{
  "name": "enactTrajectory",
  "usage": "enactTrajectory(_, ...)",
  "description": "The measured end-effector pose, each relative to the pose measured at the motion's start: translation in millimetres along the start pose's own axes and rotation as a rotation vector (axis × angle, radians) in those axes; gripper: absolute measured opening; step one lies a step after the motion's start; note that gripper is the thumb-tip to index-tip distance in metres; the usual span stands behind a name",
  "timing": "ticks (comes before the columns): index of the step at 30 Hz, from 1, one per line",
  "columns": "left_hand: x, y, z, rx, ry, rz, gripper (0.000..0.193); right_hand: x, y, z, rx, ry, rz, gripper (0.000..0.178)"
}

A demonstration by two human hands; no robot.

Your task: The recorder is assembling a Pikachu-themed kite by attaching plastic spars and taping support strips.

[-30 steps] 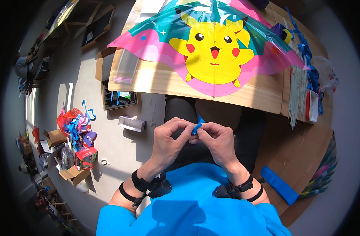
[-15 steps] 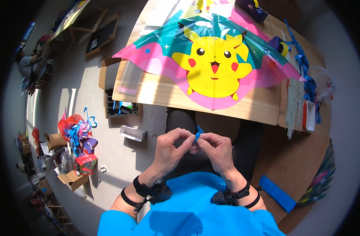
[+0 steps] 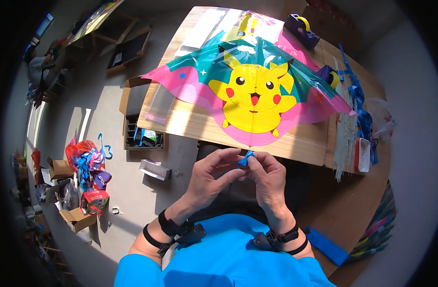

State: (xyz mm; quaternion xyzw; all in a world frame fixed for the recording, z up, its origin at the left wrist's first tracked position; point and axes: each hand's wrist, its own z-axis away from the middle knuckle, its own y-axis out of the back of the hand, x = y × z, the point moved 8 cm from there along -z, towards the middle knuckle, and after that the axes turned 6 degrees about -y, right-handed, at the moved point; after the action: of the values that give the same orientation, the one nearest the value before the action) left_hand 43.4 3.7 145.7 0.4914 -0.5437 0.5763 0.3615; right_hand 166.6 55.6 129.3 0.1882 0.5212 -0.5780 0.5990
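A small piece of blue ribbon [image 3: 246, 158], folded or bunched, is pinched between the thumb and fingers of my right hand [image 3: 268, 179]. My left hand [image 3: 210, 176] is close beside it, thumb and forefinger apart, its other fingers partly hidden behind; I see nothing held in it. Both hands are just off the table's near edge, over my lap. Right above the ribbon is the bottom tip of a kite [image 3: 255, 122], pink and teal with a yellow cartoon figure, spread flat on the wooden table [image 3: 180, 117].
Tape dispensers [image 3: 302, 29] stand at the table's far right. Thin pale rods [image 3: 344, 143], blue ribbon strips [image 3: 356, 93] and a red-and-white box [image 3: 362, 155] lie along the right side. On the floor at left are an open carton [image 3: 143, 143] and a red bag of colourful material [image 3: 87, 162].
My left thumb and forefinger have parted from the blue ribbon. My right hand keeps its pinch, and the ribbon is now nearer the kite's tip. The view has shifted a little.
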Motion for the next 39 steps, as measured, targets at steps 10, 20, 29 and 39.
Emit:
enactTrajectory(10, -10.9, -5.4, 1.7, 0.161, -0.051, 0.087, 0.018, -6.8, 3.1, 3.8, 0.045, 0.07, -0.04, 0.027)
enactTrajectory(20, 4.6, -9.3, 2.7, 0.119, -0.028, -0.111, 0.014, -26.9, 6.5, 11.1, -0.003, 0.174, 0.28, 0.018)
enactTrajectory(29, 14.1, -11.9, 7.5, 0.192, -0.122, -0.35, 0.011, -38.4, 2.4, 29.0, 0.161, 0.551, 0.494, 0.007)
enactTrajectory(39, -1.2, -21.2, 10.1, 0.276, 0.016, -0.056, 0.019, -51.1, -7.2, 45.2, 0.298, 0.821, 0.834, 0.01)
